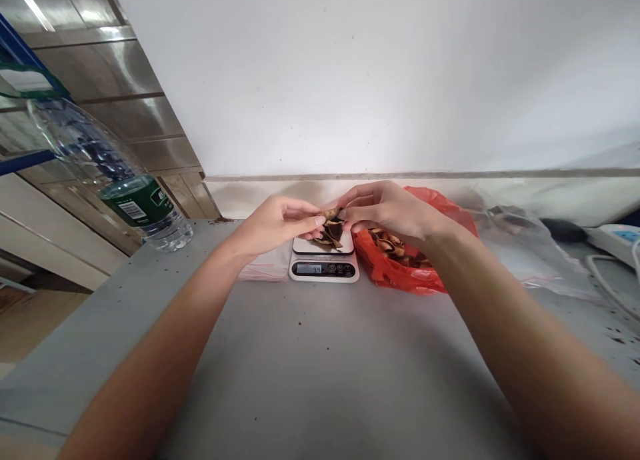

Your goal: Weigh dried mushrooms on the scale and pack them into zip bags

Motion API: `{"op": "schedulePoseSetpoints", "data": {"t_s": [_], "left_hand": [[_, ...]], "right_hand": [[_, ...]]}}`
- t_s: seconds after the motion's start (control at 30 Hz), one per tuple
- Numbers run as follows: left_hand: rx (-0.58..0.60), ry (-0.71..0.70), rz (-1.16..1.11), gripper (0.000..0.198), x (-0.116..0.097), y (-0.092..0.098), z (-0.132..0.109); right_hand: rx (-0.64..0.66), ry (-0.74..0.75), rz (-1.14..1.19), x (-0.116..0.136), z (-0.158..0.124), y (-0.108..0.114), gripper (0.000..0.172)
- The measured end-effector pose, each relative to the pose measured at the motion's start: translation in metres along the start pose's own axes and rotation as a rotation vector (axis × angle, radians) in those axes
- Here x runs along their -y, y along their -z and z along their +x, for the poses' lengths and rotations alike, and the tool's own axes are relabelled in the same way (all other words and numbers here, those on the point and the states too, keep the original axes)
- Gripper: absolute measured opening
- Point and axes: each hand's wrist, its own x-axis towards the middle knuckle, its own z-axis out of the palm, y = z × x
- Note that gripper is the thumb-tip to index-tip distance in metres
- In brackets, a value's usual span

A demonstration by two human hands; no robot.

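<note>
A small white digital scale [295,271] stands on the grey table, with dried brown peel pieces [329,239] lying on its plate. Its display seems to read 94, perhaps with a decimal point. Over the plate, my left hand [280,228] pinches a piece of dried peel [331,215] between thumb and fingers. From the other side my right hand [383,210] has its fingertips closed on the same piece. Beside the scale, below my right hand, an open red plastic bag [400,280] holds more dried peel [391,243].
Clear zip bags [265,267] lie left of the scale, and a clear plastic bag [545,263] spreads right of the red one. A large water bottle [135,193] stands at the table's left edge. A white cable [607,280] lies far right. Behind is a white wall [350,80].
</note>
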Motion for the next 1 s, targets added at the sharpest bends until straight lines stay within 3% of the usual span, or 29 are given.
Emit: {"op": "schedulePoseSetpoints", "data": {"t_s": [0.33,0.57,0.77,1.0], "left_hand": [[-0.224,-0.085,0.580,0.024,0.011,0.000,0.003],[-0.047,-0.277,0.790,0.029,0.025,-0.013,0.009],[-0.021,-0.467,0.806,0.021,0.037,-0.033,0.010],[-0.025,-0.506,0.804,0.027,0.040,-0.037,0.011]], "right_hand": [[-0.240,-0.067,-0.206,-0.001,-0.013,0.023,0.004],[-0.189,-0.122,-0.348,0.004,-0.010,0.017,0.012],[-0.228,-0.138,-0.407,0.005,-0.007,0.015,0.013],[-0.190,-0.085,-0.446,-0.004,-0.003,0.014,0.009]]}}
